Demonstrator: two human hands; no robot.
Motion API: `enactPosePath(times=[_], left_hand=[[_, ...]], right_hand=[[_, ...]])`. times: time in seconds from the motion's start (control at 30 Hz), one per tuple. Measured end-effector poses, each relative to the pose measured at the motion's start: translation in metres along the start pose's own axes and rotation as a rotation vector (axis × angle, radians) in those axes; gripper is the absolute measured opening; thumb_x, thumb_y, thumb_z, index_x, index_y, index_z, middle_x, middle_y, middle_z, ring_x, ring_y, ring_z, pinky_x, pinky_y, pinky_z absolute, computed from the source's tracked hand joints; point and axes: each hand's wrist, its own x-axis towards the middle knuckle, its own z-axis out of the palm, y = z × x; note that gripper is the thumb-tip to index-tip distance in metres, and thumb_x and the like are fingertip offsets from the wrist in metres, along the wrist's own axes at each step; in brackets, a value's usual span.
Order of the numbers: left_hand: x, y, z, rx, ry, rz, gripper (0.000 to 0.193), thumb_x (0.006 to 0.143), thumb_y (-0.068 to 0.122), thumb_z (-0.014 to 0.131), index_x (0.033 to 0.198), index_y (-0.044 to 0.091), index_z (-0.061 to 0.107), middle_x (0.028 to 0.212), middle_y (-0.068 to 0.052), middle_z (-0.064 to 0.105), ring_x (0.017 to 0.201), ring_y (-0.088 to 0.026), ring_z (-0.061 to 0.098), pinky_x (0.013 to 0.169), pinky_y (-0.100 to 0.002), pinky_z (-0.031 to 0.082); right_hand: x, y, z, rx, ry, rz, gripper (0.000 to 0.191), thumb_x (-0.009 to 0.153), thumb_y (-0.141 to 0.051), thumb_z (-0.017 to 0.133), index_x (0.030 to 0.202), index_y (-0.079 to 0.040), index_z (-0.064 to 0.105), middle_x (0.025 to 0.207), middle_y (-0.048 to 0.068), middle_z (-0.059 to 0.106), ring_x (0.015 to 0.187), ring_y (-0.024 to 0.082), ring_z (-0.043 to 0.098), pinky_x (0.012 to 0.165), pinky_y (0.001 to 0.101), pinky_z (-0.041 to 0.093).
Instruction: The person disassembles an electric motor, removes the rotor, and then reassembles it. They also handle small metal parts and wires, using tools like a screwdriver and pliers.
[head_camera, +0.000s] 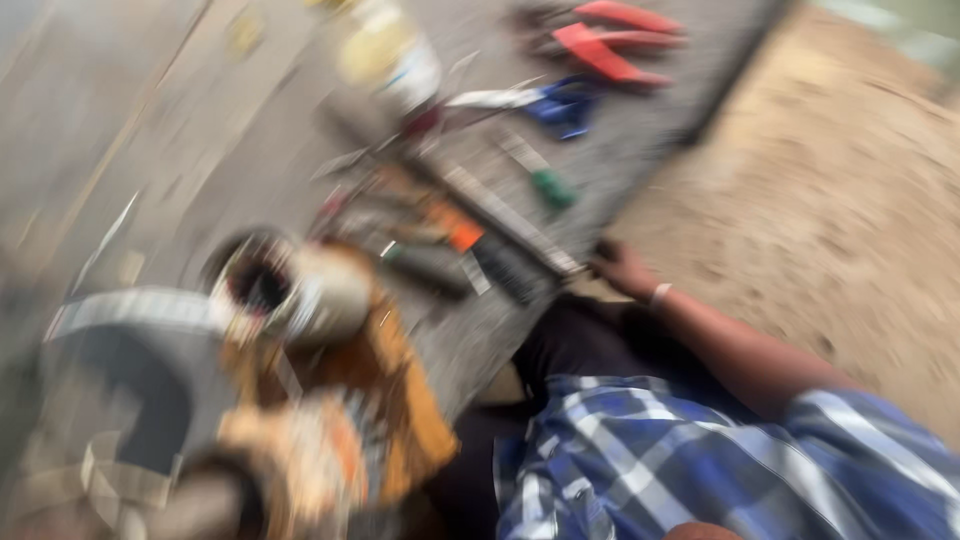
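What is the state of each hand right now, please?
Left hand: not in view.
Right hand: rests at the edge of the grey slab, near a long flat tool; the blur hides whether it grips anything.

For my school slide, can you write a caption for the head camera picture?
Blurry view: a hand rests at the edge of a grey slab strewn with tools, red-handled pliers included.

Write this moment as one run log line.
view: blurred | right hand: resting at grey slab edge, near dark tools | left hand: not visible | far end: red pliers
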Motion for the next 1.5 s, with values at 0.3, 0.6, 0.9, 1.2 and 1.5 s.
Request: enactPosePath(times=[0.3,0.6,0.9,1.2,1.5], left_hand=[[-0.001,0.034,-0.035,-0.18,-0.029,-0.171,0.106,0.099,0.077,0.023,0.156,-0.009,0.044,0.105,-0.011,0.055,0.1,-0.02,0.054,0.101,-0.033,0.045],[-0.131,0.051,0.087,0.243,0.001,-0.041,0.102,0.105,0.078,0.026,0.172,0.004,0.005,0.184,-0.015,0.004,0.169,-0.027,0.003,0.14,-0.046,0.0],[-0.218,0.03,0.076,0.403,-0.379,0.195,0.065,0.115,0.055,0.032,0.155,0.006,0.047,0.157,-0.015,0.051,0.137,-0.028,0.056,0.116,-0.044,0.046],[-0.239,0.02,0.029,0.54,-0.248,0.255,0.056,0.117,0.045,0.034,0.152,0.002,0.04,0.144,-0.023,0.055,0.109,-0.032,0.071,0.096,-0.043,0.063],[-0.228,0.01,0.02,0.63,-0.27,0.245,0.051,0.116,0.04,0.036,0.145,-0.001,0.046,0.135,-0.021,0.061,0.108,-0.029,0.071,0.101,-0.045,0.058]], right_hand=[[-0.007,-0.021,0.005,0.159,-0.129,0.224,0.023,0.102,-0.017,0.063,0.113,0.003,0.066,0.09,0.009,0.071,0.073,0.016,0.064,0.063,0.0304,0.048],[-0.042,-0.065,0.0,-0.553,-0.659,-0.361,0.019,0.087,-0.019,0.072,0.102,-0.01,0.078,0.1,0.009,0.077,0.089,0.023,0.074,0.08,0.0364,0.059],[0.041,-0.194,0.015,-0.677,-0.29,-0.792,0.025,0.099,-0.024,0.074,0.118,-0.008,0.07,0.108,0.009,0.073,0.101,0.027,0.071,0.09,0.0413,0.057],[0.144,-0.211,0.118,-0.954,-0.184,-0.774,0.069,0.085,-0.025,0.076,0.146,-0.003,0.054,0.13,0.028,0.064,0.119,0.045,0.061,0.1,0.0508,0.05],[0.161,-0.222,0.13,-1.136,-0.18,-0.622,0.049,0.09,-0.02,0.067,0.131,0.004,0.058,0.117,0.033,0.067,0.114,0.047,0.063,0.098,0.0511,0.05]])
